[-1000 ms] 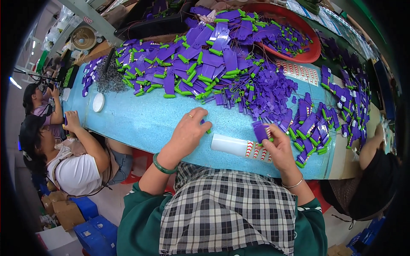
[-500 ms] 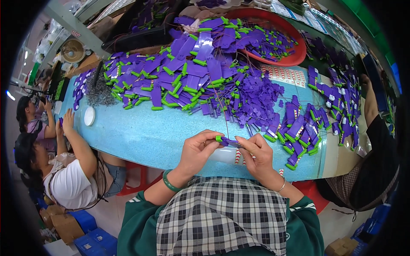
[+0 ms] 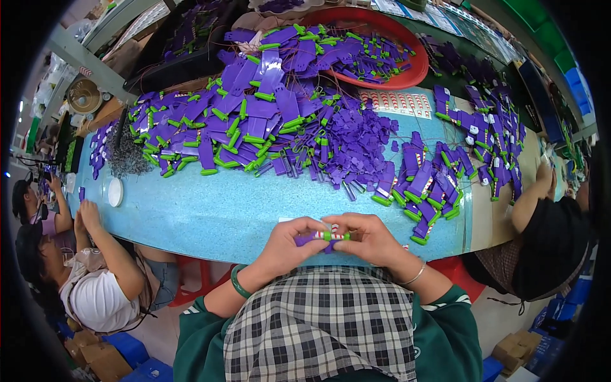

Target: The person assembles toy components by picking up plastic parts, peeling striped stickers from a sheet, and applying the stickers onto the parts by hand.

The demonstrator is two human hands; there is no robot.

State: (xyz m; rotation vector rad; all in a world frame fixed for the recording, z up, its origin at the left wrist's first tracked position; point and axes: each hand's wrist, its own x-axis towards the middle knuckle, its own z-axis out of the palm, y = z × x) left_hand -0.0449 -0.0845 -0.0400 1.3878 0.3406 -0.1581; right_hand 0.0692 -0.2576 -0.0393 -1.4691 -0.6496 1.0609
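Note:
Close to the table's near edge, my left hand (image 3: 286,243) and my right hand (image 3: 370,239) are both closed on one small purple plastic piece with green ends (image 3: 326,235). A red-and-white striped sticker shows across the piece, between my fingertips. My fingers cover much of the piece, so its full shape is hidden. Just beyond my right hand lies a group of purple pieces with green ends and striped stickers (image 3: 421,184). Farther off spreads a large heap of purple pieces with green ends (image 3: 248,127). Small loose purple parts (image 3: 359,143) adjoin that heap.
A red basin (image 3: 417,69) at the back holds more purple pieces. A striped sticker sheet (image 3: 398,104) lies before it. At left are a white round lid (image 3: 115,192) and a tangle of thin grey parts (image 3: 130,153). Co-workers sit at both sides of the blue table (image 3: 191,213).
My hands have drawn nearer to me and closer together. The piece has been turned, and its striped sticker now shows. The whole view has shifted slightly.

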